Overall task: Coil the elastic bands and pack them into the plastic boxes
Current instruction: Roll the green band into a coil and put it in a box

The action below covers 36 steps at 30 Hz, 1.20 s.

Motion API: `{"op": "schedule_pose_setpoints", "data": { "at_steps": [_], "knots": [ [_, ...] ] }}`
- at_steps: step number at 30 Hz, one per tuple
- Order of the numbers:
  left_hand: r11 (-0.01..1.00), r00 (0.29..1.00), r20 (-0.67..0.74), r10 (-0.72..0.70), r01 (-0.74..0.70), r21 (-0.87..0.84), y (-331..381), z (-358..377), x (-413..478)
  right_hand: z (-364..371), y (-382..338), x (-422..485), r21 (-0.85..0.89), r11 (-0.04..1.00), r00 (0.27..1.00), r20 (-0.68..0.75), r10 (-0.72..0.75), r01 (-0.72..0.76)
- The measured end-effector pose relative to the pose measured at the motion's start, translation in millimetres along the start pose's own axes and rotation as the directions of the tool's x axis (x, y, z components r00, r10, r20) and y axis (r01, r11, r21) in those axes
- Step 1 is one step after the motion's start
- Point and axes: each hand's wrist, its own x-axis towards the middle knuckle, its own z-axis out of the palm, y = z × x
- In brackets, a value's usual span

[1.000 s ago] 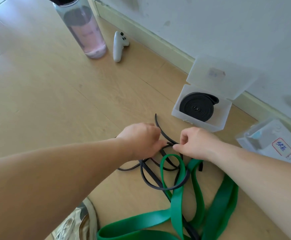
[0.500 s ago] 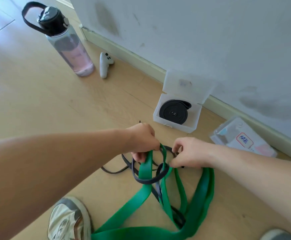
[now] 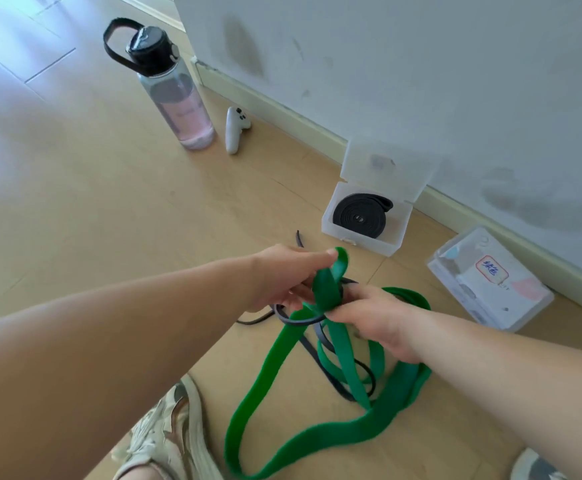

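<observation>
The left hand lets go of the black band and now pinches the green band, raising its folded end off the floor; the right hand switches over too, gripping that fold just below.

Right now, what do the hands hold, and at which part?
Both hold the green elastic band at its folded end: the left hand pinches the top of the loop, and the right hand grips its base.
</observation>
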Motion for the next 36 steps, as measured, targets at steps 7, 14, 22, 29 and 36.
{"op": "schedule_pose_setpoints", "data": {
  "at_steps": [7, 14, 22, 29, 36],
  "knots": [
    [0.904, 0.981, 0.006, 0.195, -0.182, 0.386, 13, 2, 5, -10, -2, 8, 0.219, 0.975, 0.991, 0.110, -0.074, 0.048],
    [0.732, 0.861, -0.450, 0.238, 0.145, 0.666, 9, -38, 12, -44, -6, 4, -0.110, 0.993, 0.989, 0.146, -0.015, 0.032],
    [0.586, 0.959, 0.037, 0.281, -0.202, 0.785, -16, 22, 13, -45, -19, 1, -0.345, 0.929, 0.991, 0.061, -0.120, 0.134],
    [0.621, 0.876, -0.278, 0.394, -0.030, 0.783, 14, -9, 10, -56, -39, -25, -0.577, 0.800, 0.985, 0.050, -0.166, 0.164],
    [0.545, 0.903, -0.099, 0.418, -0.163, 0.822, 56, -38, -52, -53, -82, -112, -0.546, 0.785, 0.956, 0.147, -0.256, 0.294]
  ]
}}
